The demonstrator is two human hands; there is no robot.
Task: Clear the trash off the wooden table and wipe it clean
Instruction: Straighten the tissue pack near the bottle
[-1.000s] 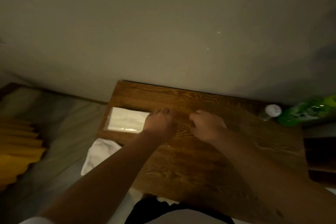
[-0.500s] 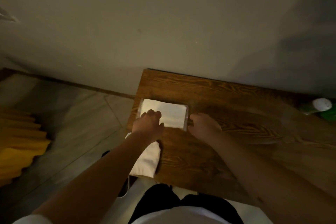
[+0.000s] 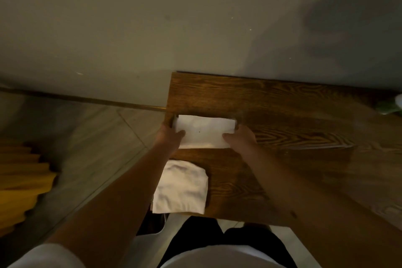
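A white pack of tissues (image 3: 204, 131) lies near the left edge of the wooden table (image 3: 282, 119). My left hand (image 3: 170, 137) grips its left end and my right hand (image 3: 240, 139) grips its right end. Closer to me, a white folded cloth (image 3: 181, 189) rests on the table's near left corner and hangs slightly over the edge.
A green bottle with a white cap (image 3: 391, 106) is at the table's far right edge, mostly cut off. The table's back edge meets a grey wall (image 3: 195, 17). Tiled floor (image 3: 87, 137) lies to the left, with a yellow pleated fabric (image 3: 19, 180) at the far left.
My view has swung left, so the table sits further right. Both hands moved from the bare wood onto the tissue pack and now hold its two ends.
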